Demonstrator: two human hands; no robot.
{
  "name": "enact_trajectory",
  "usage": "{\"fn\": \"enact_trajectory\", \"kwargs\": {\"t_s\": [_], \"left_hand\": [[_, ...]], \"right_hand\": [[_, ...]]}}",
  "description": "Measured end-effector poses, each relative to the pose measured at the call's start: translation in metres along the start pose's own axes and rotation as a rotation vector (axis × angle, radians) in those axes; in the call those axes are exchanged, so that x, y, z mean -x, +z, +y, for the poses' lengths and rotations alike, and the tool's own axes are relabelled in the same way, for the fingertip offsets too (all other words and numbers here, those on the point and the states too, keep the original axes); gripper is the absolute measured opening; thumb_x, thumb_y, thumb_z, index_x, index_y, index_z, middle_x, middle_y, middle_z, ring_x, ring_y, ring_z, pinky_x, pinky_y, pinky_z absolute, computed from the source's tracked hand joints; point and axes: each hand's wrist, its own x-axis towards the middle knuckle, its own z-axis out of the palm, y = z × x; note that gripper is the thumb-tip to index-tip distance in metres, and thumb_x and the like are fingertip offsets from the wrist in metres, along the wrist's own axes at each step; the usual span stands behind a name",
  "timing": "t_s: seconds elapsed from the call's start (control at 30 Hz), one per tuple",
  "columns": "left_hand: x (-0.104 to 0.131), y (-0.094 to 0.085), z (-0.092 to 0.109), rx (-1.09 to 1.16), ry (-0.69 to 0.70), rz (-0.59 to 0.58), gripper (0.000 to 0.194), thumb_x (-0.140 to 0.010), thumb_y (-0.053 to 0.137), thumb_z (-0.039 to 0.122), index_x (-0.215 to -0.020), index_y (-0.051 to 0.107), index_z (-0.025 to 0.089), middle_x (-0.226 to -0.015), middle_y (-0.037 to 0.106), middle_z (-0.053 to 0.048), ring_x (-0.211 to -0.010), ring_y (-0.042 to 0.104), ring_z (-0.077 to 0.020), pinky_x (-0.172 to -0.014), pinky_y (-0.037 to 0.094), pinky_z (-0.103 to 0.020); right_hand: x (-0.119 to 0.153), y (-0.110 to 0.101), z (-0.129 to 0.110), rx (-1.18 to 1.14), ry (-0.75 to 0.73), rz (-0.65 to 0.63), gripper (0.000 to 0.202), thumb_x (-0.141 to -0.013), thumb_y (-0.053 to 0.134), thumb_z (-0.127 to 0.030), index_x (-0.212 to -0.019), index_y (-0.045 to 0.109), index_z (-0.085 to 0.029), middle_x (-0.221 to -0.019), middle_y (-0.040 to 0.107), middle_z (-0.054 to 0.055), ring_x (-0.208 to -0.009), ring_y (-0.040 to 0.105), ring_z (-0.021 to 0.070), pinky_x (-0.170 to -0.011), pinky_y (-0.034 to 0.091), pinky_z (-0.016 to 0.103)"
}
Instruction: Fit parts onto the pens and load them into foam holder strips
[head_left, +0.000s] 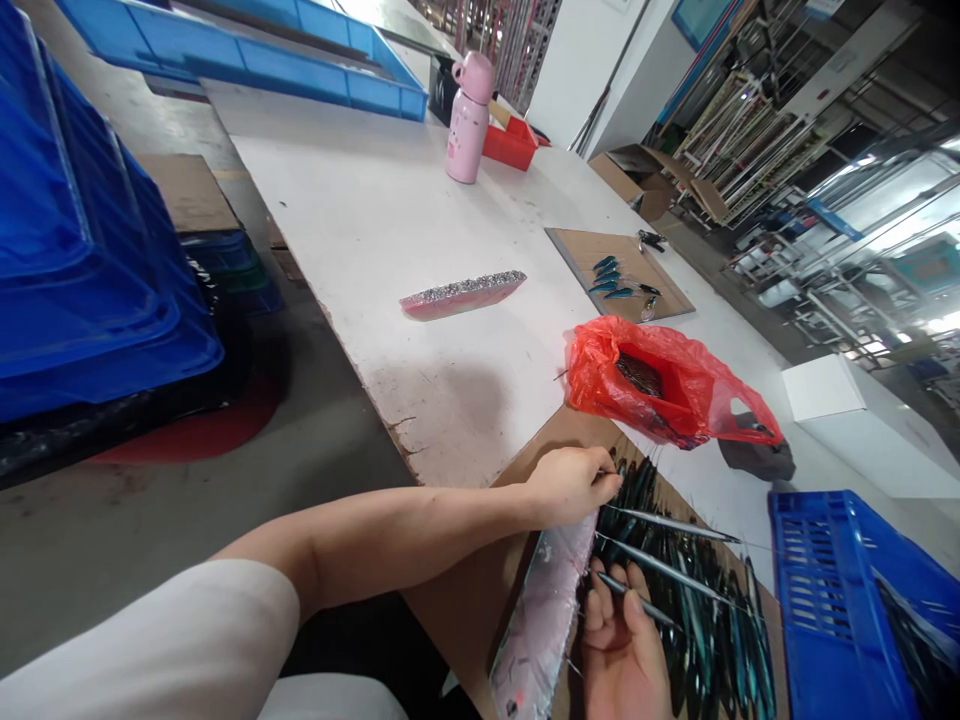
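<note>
My left hand (570, 487) is closed in a pinch at the far end of a pink, film-wrapped foam strip (546, 600); what lies between its fingertips is too small to make out. My right hand (626, 645), palm up, grips a slender dark lure body (641, 600) between thumb and fingers, close to the strip's right edge. Two silvery, spindle-shaped lure bodies (675, 572) jut out to the right from the strip on thin wires. Beneath and beside them, many dark blue-green lure bodies (694, 620) lie in rows on a brown cardboard sheet (469, 590).
Beyond the sheet sits a red plastic bag (622, 390) holding thin dark pieces. A blue crate (821, 600) stands at right. Farther off are a glitter-topped strip (465, 295), a board with small blue lures (570, 262), and a pink bottle (469, 125). Stacked blue bins (90, 240) rise at left.
</note>
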Motion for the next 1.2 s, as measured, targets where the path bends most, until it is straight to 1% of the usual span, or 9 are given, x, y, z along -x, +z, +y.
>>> {"fn": "enact_trajectory", "kwargs": {"t_s": [0.3, 0.57, 0.83, 1.03, 1.2], "left_hand": [[0.0, 0.0006, 0.0002, -0.008, -0.001, 0.003, 0.025, -0.08, 0.042, 0.038, -0.088, 0.06, 0.022, -0.081, 0.066, 0.001, -0.074, 0.058, -0.015, -0.068, 0.043, -0.023], [0.0007, 0.0002, -0.0005, -0.01, 0.005, 0.002, 0.025, -0.081, 0.042, 0.038, -0.088, 0.06, 0.022, -0.084, 0.065, 0.001, -0.076, 0.058, -0.0148, -0.07, 0.044, -0.024], [0.0005, -0.0009, 0.0007, -0.013, 0.0, -0.002, 0.024, -0.08, 0.043, 0.037, -0.088, 0.06, 0.022, -0.082, 0.065, 0.001, -0.075, 0.058, -0.0148, -0.068, 0.043, -0.023], [0.0009, -0.001, 0.001, -0.016, 0.003, 0.002, 0.023, -0.08, 0.043, 0.037, -0.088, 0.06, 0.022, -0.083, 0.066, 0.001, -0.075, 0.058, -0.015, -0.069, 0.043, -0.024], [0.001, -0.0009, 0.0007, -0.017, 0.007, -0.011, 0.024, -0.081, 0.042, 0.037, -0.088, 0.06, 0.022, -0.084, 0.066, 0.001, -0.077, 0.058, -0.0148, -0.07, 0.043, -0.023]], "right_hand": [[-0.0017, -0.0041, 0.0001, 0.069, -0.023, -0.003, 0.04, -0.066, 0.072, -0.03, -0.104, 0.059, -0.025, -0.1, 0.064, 0.002, -0.093, 0.061, 0.0203, -0.07, 0.054, 0.029], [0.003, -0.0007, -0.0011, -0.017, 0.023, 0.035, 0.042, -0.066, 0.073, -0.027, -0.105, 0.058, -0.025, -0.099, 0.065, 0.001, -0.094, 0.061, 0.0187, -0.069, 0.054, 0.025], [0.0024, -0.0018, -0.0006, 0.036, -0.007, 0.018, 0.04, -0.068, 0.071, -0.029, -0.106, 0.058, -0.026, -0.101, 0.064, 0.001, -0.095, 0.06, 0.0192, -0.069, 0.054, 0.026], [0.0042, 0.0016, -0.0019, -0.002, 0.018, 0.024, 0.04, -0.066, 0.073, -0.028, -0.104, 0.059, -0.026, -0.099, 0.065, 0.0, -0.093, 0.061, 0.0189, -0.068, 0.054, 0.025], [0.0024, 0.0005, -0.002, -0.015, 0.037, 0.046, 0.043, -0.065, 0.074, -0.027, -0.105, 0.059, -0.027, -0.1, 0.065, -0.001, -0.094, 0.06, 0.0186, -0.068, 0.054, 0.024]]}}
